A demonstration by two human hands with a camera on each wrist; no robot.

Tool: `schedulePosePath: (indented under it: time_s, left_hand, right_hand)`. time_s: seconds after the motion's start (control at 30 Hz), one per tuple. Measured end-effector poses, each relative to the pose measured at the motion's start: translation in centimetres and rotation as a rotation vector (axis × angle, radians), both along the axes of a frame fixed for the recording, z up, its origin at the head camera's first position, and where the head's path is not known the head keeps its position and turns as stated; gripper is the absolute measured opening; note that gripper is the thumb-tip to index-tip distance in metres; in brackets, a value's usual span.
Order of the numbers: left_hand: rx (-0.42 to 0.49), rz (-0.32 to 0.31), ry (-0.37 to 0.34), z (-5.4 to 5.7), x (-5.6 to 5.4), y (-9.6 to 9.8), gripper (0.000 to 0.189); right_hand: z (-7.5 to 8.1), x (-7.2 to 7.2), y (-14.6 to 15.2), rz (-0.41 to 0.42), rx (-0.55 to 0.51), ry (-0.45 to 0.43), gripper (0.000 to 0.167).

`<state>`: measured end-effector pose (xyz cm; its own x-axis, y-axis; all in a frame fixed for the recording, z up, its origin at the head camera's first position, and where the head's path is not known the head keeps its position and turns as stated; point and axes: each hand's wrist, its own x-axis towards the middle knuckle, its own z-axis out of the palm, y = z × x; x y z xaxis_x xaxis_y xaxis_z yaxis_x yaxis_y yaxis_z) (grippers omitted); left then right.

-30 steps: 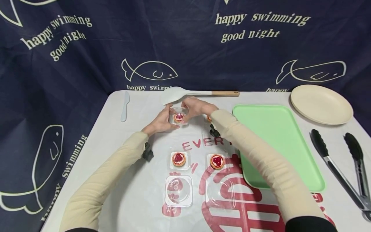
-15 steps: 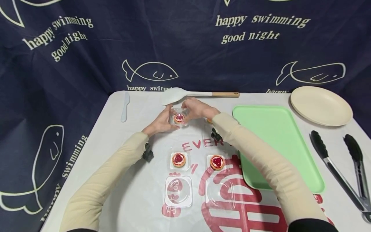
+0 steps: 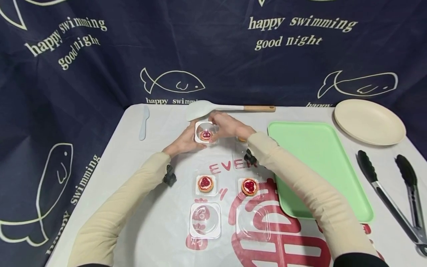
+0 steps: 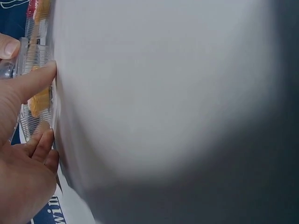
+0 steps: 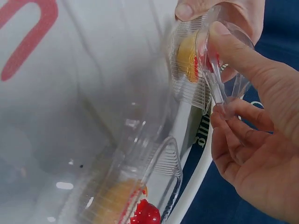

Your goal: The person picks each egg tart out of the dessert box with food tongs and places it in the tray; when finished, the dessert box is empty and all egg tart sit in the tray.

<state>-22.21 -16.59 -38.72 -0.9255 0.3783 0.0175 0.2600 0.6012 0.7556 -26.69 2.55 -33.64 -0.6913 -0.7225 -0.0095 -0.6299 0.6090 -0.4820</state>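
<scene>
At the back of the table, both hands are at a small clear plastic container (image 5: 180, 88) with a ribbed base. A red-topped tart (image 3: 206, 135) sits inside. My left hand (image 3: 184, 141) holds the base, its thumb on one side and fingers on the other in the left wrist view. With thumb and fingers, my right hand (image 3: 228, 125) pinches the clear lid (image 5: 229, 88), which stands tilted over the tart in the right wrist view. Another boxed tart (image 3: 242, 139) is partly hidden behind the right wrist.
Nearer the front, two tarts (image 3: 205, 183) (image 3: 250, 186) sit in clear boxes, with lid halves (image 3: 205, 220) spread before them. A white spoon (image 3: 201, 109) with a wooden handle lies behind the hands. Around are a pale blue knife (image 3: 144, 124), green tray (image 3: 313, 159), cream plate (image 3: 370, 120) and tongs (image 3: 393, 204).
The lid's square rim has come into view over the tart, tilted up in the right hand. The right hand has shifted slightly right; the left hand stays nearly still.
</scene>
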Motion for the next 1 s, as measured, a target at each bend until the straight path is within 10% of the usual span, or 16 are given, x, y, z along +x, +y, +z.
schedulePosePath:
  time_s: [0.37,0.67,1.0]
  left_hand:
    - [-0.066,-0.021,0.022,1.3,0.8,-0.8,0.118]
    - [-0.078,-0.147,0.282,3.6,1.6,-0.9,0.088]
    - [-0.244,-0.140,0.668,4.3,2.7,-0.5,0.082]
  right_hand:
    - [1.1,0.6,1.3,0.006,-0.044,-0.043,0.061]
    - [1.7,1.2,2.3,0.019,-0.100,-0.035,0.064]
    - [2.3,1.8,4.0,-0.023,-0.227,-0.528,0.067]
